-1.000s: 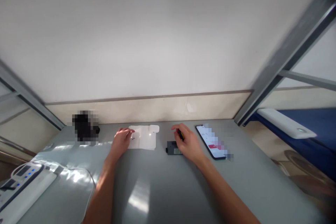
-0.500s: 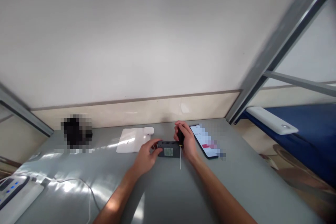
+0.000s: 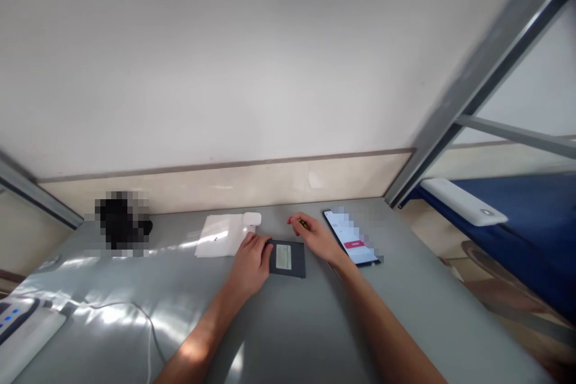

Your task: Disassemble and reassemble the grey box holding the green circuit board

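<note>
A dark flat box (image 3: 296, 260) with a pale label on its face lies near the middle of the grey table. My left hand (image 3: 252, 261) grips its left end between thumb and fingers. Just right of the box, my right hand (image 3: 315, 237) is closed around a screwdriver (image 3: 304, 224); only a bit of its black and yellow handle shows, and most of the shaft is hidden under the hand and wrist. The right hand appears apart from the box.
White paper (image 3: 218, 235) and a small white item (image 3: 252, 219) lie behind my left hand. A lit phone (image 3: 354, 244) rests to the right. Far left are a blurred black object (image 3: 117, 222), a white device (image 3: 31, 336) and a cable. Metal posts flank the table.
The box has turned so its labelled face shows more fully and its vented edge no longer shows. My right hand has moved off its right end, and the screwdriver's shaft no longer points down in front of it.
</note>
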Motion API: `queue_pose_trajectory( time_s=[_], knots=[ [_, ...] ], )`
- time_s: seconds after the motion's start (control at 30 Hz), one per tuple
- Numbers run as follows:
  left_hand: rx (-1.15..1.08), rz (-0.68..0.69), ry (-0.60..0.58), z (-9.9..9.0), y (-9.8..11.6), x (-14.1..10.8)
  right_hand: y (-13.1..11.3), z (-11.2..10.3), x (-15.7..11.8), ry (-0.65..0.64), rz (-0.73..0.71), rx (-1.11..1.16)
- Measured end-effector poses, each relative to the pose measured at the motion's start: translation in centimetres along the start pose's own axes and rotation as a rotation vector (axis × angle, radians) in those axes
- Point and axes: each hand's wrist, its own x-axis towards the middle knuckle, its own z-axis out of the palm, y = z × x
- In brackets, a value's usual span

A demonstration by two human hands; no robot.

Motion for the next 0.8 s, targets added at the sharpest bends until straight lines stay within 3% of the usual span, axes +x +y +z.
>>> queue_pose_trajectory(
  time_s=[0.13,0.23,0.37,0.47,0.63,0.8],
  knots=[
    [0.010,-0.017,-0.022,-0.1,0.0,0.1,0.1,0.7,0.0,0.004,0.019,-0.009],
    [-0.047,0.002,-0.052,-1.3,0.3,0.2,0.0,0.8,0.0,0.032,0.012,0.019],
    [-0.135,0.096,-0.207,-3.5,1.2,0.2,-0.4,0.4,-0.3,0.093,0.006,0.127],
    [-0.090,0.121,-0.309,-3.9,1.4,0.2,-0.6,0.1,-0.4,0.139,0.000,0.252],
    [-0.007,0.152,-0.257,-2.7,1.0,0.1,-0.3,-0.2,-0.2,0.201,-0.054,0.427],
    [-0.084,0.100,-0.208,-2.8,1.6,0.2,-0.9,-0.5,-0.2,0.303,-0.152,0.498]
  ],
)
